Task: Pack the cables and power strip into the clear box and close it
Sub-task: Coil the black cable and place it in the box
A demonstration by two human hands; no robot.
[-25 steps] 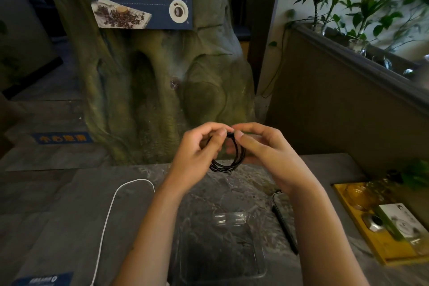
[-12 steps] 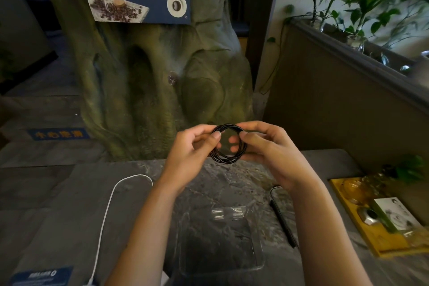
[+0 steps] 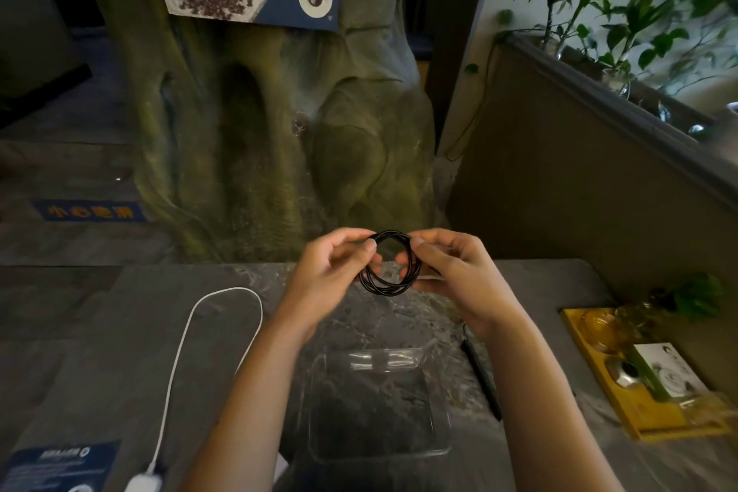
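While the grey marbled table point(image 3: 100, 332) carries a white cable point(image 3: 178, 351) looping at nine o'clock of the clear box point(image 3: 371, 415), the left hand point(image 3: 331, 276) and right hand point(image 3: 453, 272) each pinch a coiled black cable point(image 3: 389, 290) in the air at the box's twelve o'clock. A yellow tray point(image 3: 655, 421) sits at three o'clock. Behind stand a sculpted tree trunk point(image 3: 279, 132) and a planted partition point(image 3: 559, 192).

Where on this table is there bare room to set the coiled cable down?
Bare tabletop lies left of the white cable, toward the table edge, and at the far right between the right hand and the yellow tray. The clear box looks empty too. Tightest: right of the box, where a black cord lies.
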